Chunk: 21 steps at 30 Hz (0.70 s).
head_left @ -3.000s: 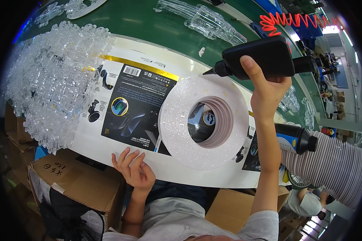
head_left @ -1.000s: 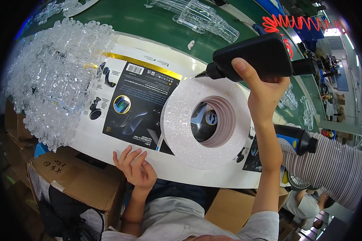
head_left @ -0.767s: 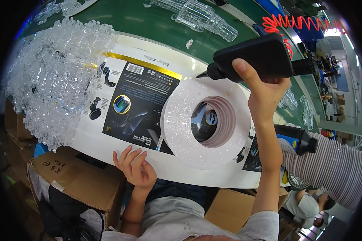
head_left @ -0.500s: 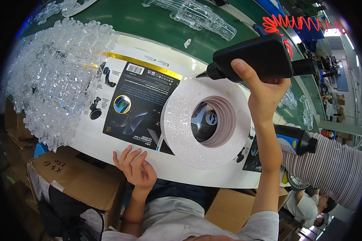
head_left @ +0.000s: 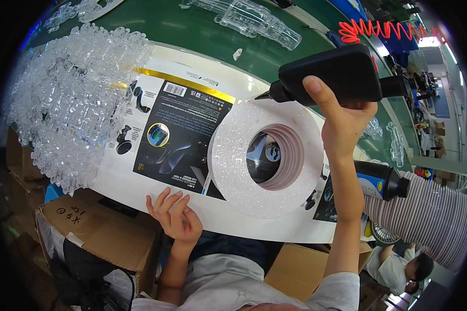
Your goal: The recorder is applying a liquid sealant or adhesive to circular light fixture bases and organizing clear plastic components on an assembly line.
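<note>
At the far left, a heap of clear parts (head_left: 78,103) covers that end of the printed sheet (head_left: 174,140) spread over the table, probably kept there to be out of the right hand's way. Below it stands a carton (head_left: 98,228). On the green surface (head_left: 166,23) beyond lie more clear parts (head_left: 259,23).

Near the table's front edge, the left hand (head_left: 175,215) is empty, fingers loosely curled, palm up; it seems idle, since the stack of rings (head_left: 272,199) appears steady unaided. These pale, glittery rings sit mid-table on the sheet, its print showing through the hole, close enough for either hand to reach.

Over the stack's far edge, the right hand (head_left: 345,111) grips a flat black bottle (head_left: 329,75), thumb along its near side. The bottle is held roughly level with its nozzle (head_left: 264,95) leftward, likely to bring the tip to the top ring; whether they touch I cannot tell.

Right of that forearm are a blue-labelled bottle (head_left: 373,181), a small fan (head_left: 384,233) and a long column of rings (head_left: 425,217), perhaps kept aside as spares; upright or lying, the view's bend hides.
</note>
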Each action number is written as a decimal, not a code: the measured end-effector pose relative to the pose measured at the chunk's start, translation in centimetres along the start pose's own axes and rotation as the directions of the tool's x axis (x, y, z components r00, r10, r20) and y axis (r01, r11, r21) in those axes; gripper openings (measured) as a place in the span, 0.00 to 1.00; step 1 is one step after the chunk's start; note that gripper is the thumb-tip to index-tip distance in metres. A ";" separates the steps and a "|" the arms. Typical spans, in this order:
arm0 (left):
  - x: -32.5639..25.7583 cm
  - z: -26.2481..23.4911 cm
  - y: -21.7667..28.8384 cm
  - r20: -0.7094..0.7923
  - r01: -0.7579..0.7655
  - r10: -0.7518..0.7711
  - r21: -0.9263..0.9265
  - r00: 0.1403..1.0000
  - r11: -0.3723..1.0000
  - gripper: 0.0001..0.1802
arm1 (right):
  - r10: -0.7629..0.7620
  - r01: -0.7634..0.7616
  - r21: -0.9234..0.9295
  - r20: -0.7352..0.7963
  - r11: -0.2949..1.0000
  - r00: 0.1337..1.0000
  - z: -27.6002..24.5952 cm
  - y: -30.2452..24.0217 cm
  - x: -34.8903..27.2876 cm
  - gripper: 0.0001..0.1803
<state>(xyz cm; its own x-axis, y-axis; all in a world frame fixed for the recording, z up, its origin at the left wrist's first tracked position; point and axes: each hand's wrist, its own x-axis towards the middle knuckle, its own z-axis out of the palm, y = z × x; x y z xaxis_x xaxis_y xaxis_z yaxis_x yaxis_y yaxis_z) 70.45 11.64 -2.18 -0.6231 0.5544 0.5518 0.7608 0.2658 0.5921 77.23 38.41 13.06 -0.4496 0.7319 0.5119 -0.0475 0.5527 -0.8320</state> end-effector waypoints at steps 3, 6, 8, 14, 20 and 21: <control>-0.1 0.0 -0.1 -0.006 0.003 -0.003 0.000 1.000 1.000 0.15 | 0.004 -0.004 -0.022 0.018 1.000 1.000 -0.2 0.0 -0.2 0.16; -0.1 0.1 -0.1 -0.008 0.006 -0.006 -0.005 1.000 1.000 0.15 | 0.005 -0.004 -0.034 0.024 0.999 1.000 -0.4 0.0 -0.2 0.18; 0.0 0.1 -0.1 -0.008 0.008 -0.008 -0.004 1.000 1.000 0.15 | 0.004 -0.004 -0.024 0.014 1.000 1.000 -0.4 0.1 -0.2 0.19; 0.0 0.0 0.0 0.008 0.011 -0.011 -0.005 1.000 1.000 0.14 | 0.061 -0.062 -0.056 -0.014 0.997 0.998 -0.9 0.1 -0.4 0.21; 0.0 0.0 0.0 0.007 0.009 -0.009 -0.004 1.000 1.000 0.13 | 0.149 -0.150 0.001 -0.108 0.989 0.983 -2.2 0.2 -2.1 0.31; 0.0 -0.1 -0.1 0.006 0.006 -0.006 0.000 1.000 1.000 0.13 | 0.181 -0.183 -0.004 -0.122 0.983 0.976 -2.3 0.1 -2.5 0.33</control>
<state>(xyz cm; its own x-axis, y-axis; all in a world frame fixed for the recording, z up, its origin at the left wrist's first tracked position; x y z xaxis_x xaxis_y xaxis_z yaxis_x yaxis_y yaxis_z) 70.43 11.55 -2.20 -0.6265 0.5579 0.5444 0.7570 0.2690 0.5955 80.38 37.56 12.16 -0.3381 0.8631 0.3751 0.0394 0.4112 -0.9107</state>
